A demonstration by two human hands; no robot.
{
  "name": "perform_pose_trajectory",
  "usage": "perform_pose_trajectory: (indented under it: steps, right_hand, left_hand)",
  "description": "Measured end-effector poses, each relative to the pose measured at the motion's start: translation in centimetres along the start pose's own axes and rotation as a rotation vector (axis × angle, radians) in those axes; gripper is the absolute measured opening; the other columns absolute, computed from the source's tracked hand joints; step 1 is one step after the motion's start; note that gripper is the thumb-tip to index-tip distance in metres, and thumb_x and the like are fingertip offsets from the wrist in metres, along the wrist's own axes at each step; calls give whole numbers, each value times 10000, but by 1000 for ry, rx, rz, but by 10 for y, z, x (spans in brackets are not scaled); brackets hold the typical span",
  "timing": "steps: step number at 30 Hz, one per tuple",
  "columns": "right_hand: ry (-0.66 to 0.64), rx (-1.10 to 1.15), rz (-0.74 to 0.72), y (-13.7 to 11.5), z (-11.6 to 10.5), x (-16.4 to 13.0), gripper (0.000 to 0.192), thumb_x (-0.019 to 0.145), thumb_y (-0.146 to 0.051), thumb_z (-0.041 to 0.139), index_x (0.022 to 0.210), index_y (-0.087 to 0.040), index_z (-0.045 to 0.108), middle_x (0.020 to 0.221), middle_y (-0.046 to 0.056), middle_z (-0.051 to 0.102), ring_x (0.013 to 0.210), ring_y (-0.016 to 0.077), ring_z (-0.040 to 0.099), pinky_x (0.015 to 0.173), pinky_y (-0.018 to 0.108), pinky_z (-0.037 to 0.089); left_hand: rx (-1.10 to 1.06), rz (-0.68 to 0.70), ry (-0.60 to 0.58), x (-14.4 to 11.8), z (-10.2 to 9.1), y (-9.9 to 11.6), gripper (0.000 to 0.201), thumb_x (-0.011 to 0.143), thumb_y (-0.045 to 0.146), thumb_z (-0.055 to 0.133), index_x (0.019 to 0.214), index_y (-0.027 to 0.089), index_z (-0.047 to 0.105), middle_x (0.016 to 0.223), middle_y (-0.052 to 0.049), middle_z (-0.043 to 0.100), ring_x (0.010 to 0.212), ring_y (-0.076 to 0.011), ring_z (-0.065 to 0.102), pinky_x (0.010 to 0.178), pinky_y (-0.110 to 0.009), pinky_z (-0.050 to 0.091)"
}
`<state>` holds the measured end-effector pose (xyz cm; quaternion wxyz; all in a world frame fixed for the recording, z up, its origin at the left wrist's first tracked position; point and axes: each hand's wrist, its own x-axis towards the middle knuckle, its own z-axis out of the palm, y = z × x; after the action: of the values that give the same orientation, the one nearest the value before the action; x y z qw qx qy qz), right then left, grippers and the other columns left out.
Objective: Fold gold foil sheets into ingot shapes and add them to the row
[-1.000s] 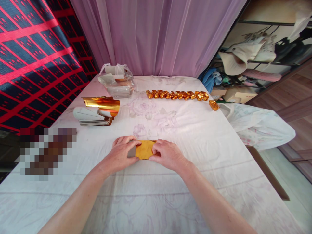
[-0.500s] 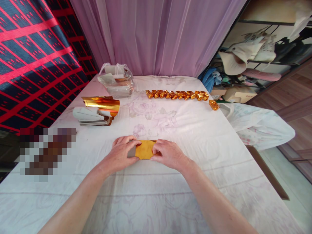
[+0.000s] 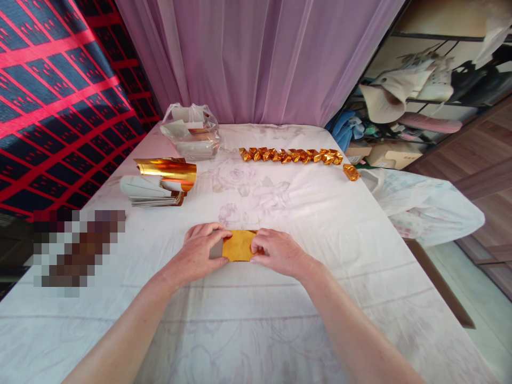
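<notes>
Gold paper (image 3: 239,245): a flat, folded rectangle on the near-middle part of the bench (image 3: 256,330), between the two hands, with a grey section (image 3: 216,248) showing at its left end.
Left hand (image 3: 200,249): fingers half spread and holding the paper's left end, thumb at the near edge, index fingertip at the far edge, the grey section lying in the gap.
Right hand (image 3: 281,253): fingers curled in close, gripping the right end, thumb at the near edge and knuckles bent over the gold face; what the hidden fingertips do, I cannot tell.
Bench cover: pale cloth with a faint purple flower print.
Far right of the bench: a row of folded gold pieces (image 3: 292,155), closely packed, with a single gold piece (image 3: 351,172) lying just off its right end.
Far left of the bench: curved gold sheets (image 3: 168,169) next to a stack of white-backed paper (image 3: 156,198), bent over; behind them, a clear plastic bag (image 3: 190,136) with papers inside.
Left edge: a pixelated patch (image 3: 82,250), contents unreadable.
Behind: a purple curtain (image 3: 248,58).
Right side: a shelf rack holding a pale cap (image 3: 386,98).
</notes>
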<state>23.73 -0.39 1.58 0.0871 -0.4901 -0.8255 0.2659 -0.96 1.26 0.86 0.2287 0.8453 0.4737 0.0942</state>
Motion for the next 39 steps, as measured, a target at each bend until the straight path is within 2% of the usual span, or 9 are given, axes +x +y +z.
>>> perform_pose_trajectory:
  steps: [15,30,39]
  right_hand:
    - [-31,19,-56,4,-5,-3,45,830,-151,664,843,-194,670,885,-1,643,839,145,573,738,261,373]
    - [-100,104,-58,8,-12,-7,233,792,-35,599,927,-197,698,977,28,631,899,161,585,803,267,410]
    - [-130,144,-91,9,-17,-11,335,771,5,541,967,-215,701,1046,38,633,997,179,593,900,299,441]
  left_hand:
    - [0,-8,8,0,1,1,506,727,310,693,1224,311,598,1335,-28,532,1250,-288,466,1089,-477,310]
    - [13,-18,-22,0,-1,1,526,723,305,706,1236,303,589,1346,-34,528,1256,-283,462,1089,-475,309]
    - [6,-4,11,0,2,-1,509,724,308,698,1222,309,593,1332,-28,537,1239,-283,473,1081,-483,319]
